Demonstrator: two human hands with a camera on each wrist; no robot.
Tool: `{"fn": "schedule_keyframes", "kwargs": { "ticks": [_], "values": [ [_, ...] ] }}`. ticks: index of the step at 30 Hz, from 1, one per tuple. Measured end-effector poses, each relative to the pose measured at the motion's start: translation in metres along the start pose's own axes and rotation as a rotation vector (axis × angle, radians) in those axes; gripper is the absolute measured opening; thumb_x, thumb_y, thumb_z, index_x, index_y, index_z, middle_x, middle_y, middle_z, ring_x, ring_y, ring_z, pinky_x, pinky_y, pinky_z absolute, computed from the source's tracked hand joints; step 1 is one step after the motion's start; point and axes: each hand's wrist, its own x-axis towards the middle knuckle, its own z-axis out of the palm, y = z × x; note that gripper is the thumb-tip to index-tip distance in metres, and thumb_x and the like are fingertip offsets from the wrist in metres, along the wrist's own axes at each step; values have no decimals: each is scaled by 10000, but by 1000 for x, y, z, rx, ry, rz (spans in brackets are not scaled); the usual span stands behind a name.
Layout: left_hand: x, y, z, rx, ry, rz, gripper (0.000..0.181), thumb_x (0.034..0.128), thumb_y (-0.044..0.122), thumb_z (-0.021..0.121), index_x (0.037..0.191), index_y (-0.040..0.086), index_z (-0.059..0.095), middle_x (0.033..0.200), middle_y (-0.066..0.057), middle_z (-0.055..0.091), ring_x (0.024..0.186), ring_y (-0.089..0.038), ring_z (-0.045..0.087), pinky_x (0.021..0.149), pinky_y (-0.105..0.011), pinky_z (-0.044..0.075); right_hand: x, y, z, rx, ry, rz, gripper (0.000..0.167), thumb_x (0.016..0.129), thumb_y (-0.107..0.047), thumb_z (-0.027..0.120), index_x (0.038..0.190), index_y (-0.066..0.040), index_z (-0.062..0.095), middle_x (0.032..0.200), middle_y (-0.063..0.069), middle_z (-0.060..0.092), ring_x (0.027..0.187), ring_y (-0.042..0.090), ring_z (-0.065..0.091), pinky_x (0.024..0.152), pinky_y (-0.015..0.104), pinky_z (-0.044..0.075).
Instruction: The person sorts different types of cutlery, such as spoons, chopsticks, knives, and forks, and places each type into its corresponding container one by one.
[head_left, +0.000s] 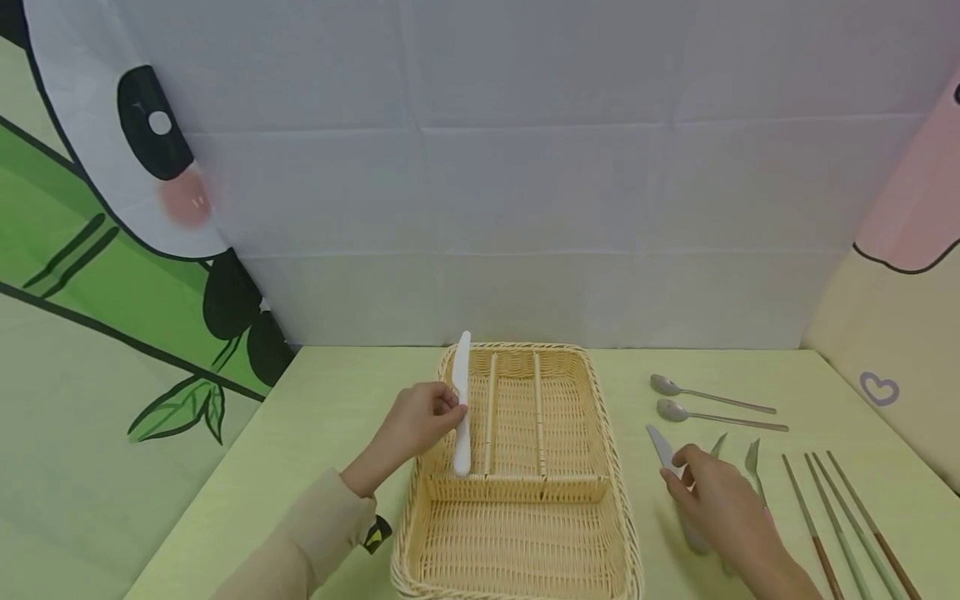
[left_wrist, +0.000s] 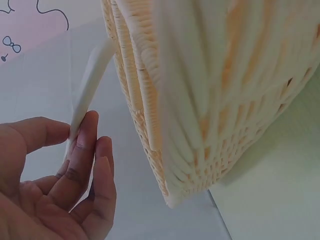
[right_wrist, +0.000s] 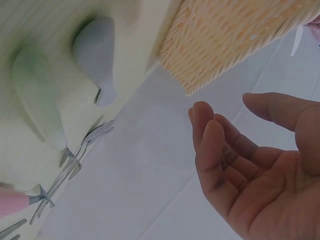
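Observation:
My left hand (head_left: 424, 418) pinches a white table knife (head_left: 462, 400) between thumb and fingers. The knife is held lengthwise over the left compartment of a wicker cutlery basket (head_left: 628, 533); whether it touches the basket I cannot tell. In the left wrist view the same knife (left_wrist: 90, 82) slants up from the fingertips beside the basket's side. My right hand (head_left: 723, 500) hovers over a grey-handled knife (head_left: 662, 443) on the table. Its thumb and bent fingers stand apart with nothing between them in the right wrist view, where the knife's grey handle (right_wrist: 96, 55) lies off to the side.
Right of the basket lie two spoons (head_left: 672, 410), a fork with a green handle (right_wrist: 37, 90) and a pink-handled fork (head_left: 753, 462). Several chopsticks (head_left: 832, 517) lie at the far right. A light fabric wall (head_left: 525, 192) closes off the back of the table.

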Motion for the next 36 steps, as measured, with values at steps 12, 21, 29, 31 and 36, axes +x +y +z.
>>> {"fn": "schedule_keyframes", "kwargs": {
  "ticks": [12,21,29,31,36],
  "values": [
    [6,-6,1,115,1,-29,155,847,187,632,740,78,605,621,-3,564,492,-102,428,456,-227,342,-3,17,0,-62,-79,45,281,849,-171,617,1002,61,571,715,62,610,564,123,522,483,268,411],
    [8,-11,5,145,10,-51,148,845,193,636,753,83,598,650,-3,571,513,-103,454,454,-228,355,-1,28,7,-77,-188,102,273,846,-150,620,996,70,560,654,21,572,531,110,501,474,271,412],
    [9,-20,13,182,-10,-29,155,841,190,640,722,98,601,642,7,589,499,-103,476,440,-233,369,1,34,15,-106,-230,111,269,823,-148,642,968,71,582,713,64,614,579,132,546,504,293,451],
    [9,-21,14,191,-10,-30,157,837,190,644,718,99,598,647,6,591,499,-102,476,437,-232,367,2,35,17,-115,-239,111,275,823,-153,643,964,75,584,756,100,633,593,141,556,511,305,462],
    [9,-23,18,221,-16,-43,166,831,191,650,702,102,596,640,11,586,483,-97,462,420,-220,349,2,37,19,-138,-256,134,265,814,-167,655,949,53,589,821,143,639,615,157,552,514,333,451]
  ]
}}
